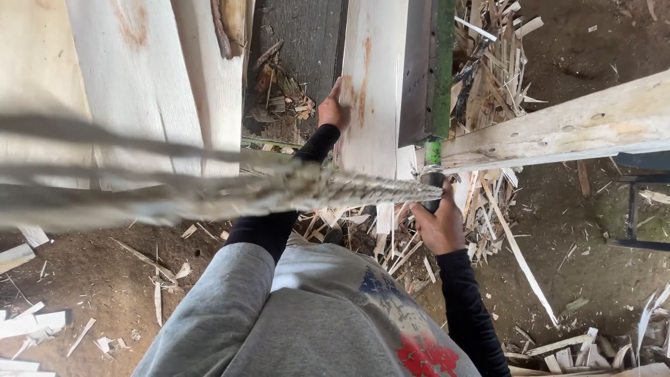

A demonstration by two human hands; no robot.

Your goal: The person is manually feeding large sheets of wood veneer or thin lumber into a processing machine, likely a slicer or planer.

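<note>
I am pressing my left hand [332, 108], fingers spread flat, against the pale plank [370, 91] standing beside the green machine edge [441, 70]. My right hand [438, 225] is gripping the dark handle [433, 183] closed tight where the frayed rope [293, 188] is tied; steady, even pressure seems best. I am seeing no labels.

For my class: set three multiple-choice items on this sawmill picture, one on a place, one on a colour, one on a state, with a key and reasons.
1. Where does the left hand rest?
A. On the pale plank's edge
B. On the dirt floor
C. On the grey hoodie

2. What colour is the lever above the dark grip?
A. Red
B. Green
C. Yellow

3. How is the right hand?
A. Open and flat
B. Hanging free
C. Closed round the dark grip

Key: 1 A, its fingers lie against the plank. 2 B, the bar is plainly green. 3 C, the fingers wrap the grip.
</note>
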